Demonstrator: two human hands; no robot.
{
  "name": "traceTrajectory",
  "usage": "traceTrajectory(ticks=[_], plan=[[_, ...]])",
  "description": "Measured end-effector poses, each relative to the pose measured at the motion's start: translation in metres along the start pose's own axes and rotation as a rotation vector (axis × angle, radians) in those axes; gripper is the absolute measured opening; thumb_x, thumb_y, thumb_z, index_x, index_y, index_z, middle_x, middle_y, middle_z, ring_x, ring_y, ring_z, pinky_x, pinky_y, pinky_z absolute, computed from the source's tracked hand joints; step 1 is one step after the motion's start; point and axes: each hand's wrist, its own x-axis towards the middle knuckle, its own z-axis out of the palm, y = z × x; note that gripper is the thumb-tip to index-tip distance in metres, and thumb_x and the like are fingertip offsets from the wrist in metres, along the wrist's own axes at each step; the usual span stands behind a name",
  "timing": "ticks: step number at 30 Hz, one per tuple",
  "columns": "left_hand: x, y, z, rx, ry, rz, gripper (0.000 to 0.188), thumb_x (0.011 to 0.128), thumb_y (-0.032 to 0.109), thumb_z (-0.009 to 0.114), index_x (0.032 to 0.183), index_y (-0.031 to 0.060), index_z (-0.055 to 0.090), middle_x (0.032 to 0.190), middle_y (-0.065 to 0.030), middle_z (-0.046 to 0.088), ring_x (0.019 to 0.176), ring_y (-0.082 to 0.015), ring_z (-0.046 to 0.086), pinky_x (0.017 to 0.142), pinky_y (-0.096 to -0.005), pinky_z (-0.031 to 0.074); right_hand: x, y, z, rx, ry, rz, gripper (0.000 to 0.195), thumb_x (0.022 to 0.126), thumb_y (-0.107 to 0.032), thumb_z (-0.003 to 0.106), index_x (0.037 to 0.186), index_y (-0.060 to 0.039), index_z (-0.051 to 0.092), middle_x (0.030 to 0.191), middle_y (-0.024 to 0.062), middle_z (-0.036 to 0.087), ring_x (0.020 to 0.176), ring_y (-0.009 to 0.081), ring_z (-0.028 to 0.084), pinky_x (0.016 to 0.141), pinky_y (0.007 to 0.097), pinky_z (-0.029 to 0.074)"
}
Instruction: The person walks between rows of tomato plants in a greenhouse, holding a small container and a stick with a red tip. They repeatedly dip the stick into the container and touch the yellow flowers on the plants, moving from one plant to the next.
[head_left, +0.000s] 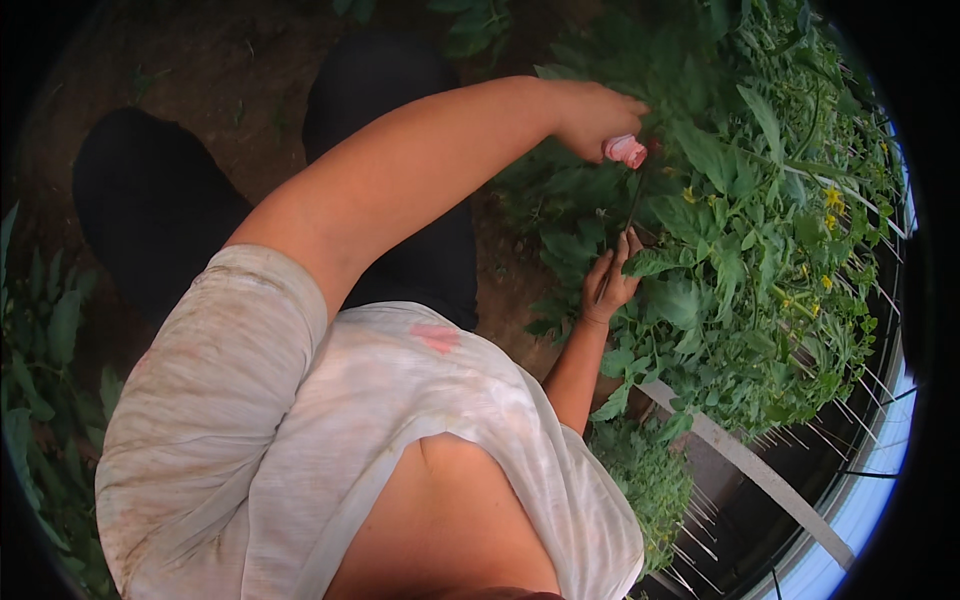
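My left hand (600, 124) reaches across to the tomato-like plants (720, 277), its fingers curled round a pink-and-white wrapped object (625, 151); what that object is cannot be told. Below it in the picture, my right hand (616, 274) is among the leaves, palm partly up. A thin dark rod or stem (636, 199) runs from between its fingers up towards the pink-and-white object. Whether the two join is unclear. Leaves near my left hand are blurred, and its fingertips are partly hidden.
Dense foliage with yellow flowers (832, 198) fills the right side. A pale flat strip (757, 469) slants below it, near thin whitish rods or strings. Brown soil (247, 52) lies around my dark-clothed legs (150, 202). More leafy plants (64, 322) stand at the left.
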Motion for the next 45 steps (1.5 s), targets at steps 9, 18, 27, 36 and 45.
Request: traceTrajectory(ticks=[9, 18, 27, 36, 45], plan=[[0.009, 0.005, 0.001, -0.017, -0.040, -0.012, 0.039, 0.071, 0.015, 0.074, 0.106, 0.0074, 0.060, 0.150, -0.0155, 0.036, 0.122, -0.0319, 0.054, 0.089, -0.0431, 0.051, -0.001, 0.006, 0.003, -0.053, -0.055, -0.073, 0.043, 0.085, 0.010, 0.056, 0.125, -0.0047, 0.062, 0.121, 0.0191, 0.059, 0.108, 0.0370, 0.057, 0.091, 0.0427, 0.047], [0.009, 0.009, -0.003, -0.014, -0.053, -0.039, 0.038, 0.071, 0.016, 0.074, 0.106, 0.0067, 0.061, 0.150, -0.0153, 0.036, 0.123, -0.0309, 0.053, 0.089, -0.0429, 0.051, -0.009, 0.006, 0.005, 0.029, -0.175, -0.116, 0.048, 0.081, 0.012, 0.054, 0.123, -0.0076, 0.063, 0.121, 0.0211, 0.057, 0.114, 0.0382, 0.056, 0.090, 0.0403, 0.049], [0.010, 0.010, -0.001, -0.012, -0.056, -0.035, 0.043, 0.070, 0.015, 0.075, 0.109, 0.0065, 0.060, 0.150, -0.0158, 0.037, 0.127, -0.0308, 0.049, 0.091, -0.0424, 0.051, -0.015, 0.009, 0.009, -0.018, -0.143, -0.100, 0.053, 0.076, 0.013, 0.053, 0.123, -0.0101, 0.064, 0.129, 0.0212, 0.054, 0.117, 0.0384, 0.054, 0.093, 0.0417, 0.049], [0.017, -0.003, 0.023, 0.082, 0.051, 0.067, 0.047, 0.070, 0.018, 0.076, 0.113, 0.0057, 0.059, 0.149, -0.0185, 0.036, 0.124, -0.0316, 0.052, 0.089, -0.0427, 0.051, -0.037, 0.013, 0.012, -0.039, -0.213, -0.034, 0.059, 0.072, 0.006, 0.056, 0.128, -0.0118, 0.060, 0.125, 0.0208, 0.052, 0.111, 0.0389, 0.052, 0.093, 0.0448, 0.044], [0.006, -0.008, -0.006, -0.033, 0.125, -0.036, 0.051, 0.073, 0.022, 0.076, 0.119, 0.0089, 0.059, 0.147, -0.0190, 0.040, 0.117, -0.0343, 0.056, 0.092, -0.0408, 0.049, -0.009, -0.044, -0.075, 0.163, -0.064, -0.040, 0.036, 0.080, 0.003, 0.059, 0.116, -0.0012, 0.061, 0.100, 0.0147, 0.067, 0.083, 0.0300, 0.063, 0.076, 0.0387, 0.050]])
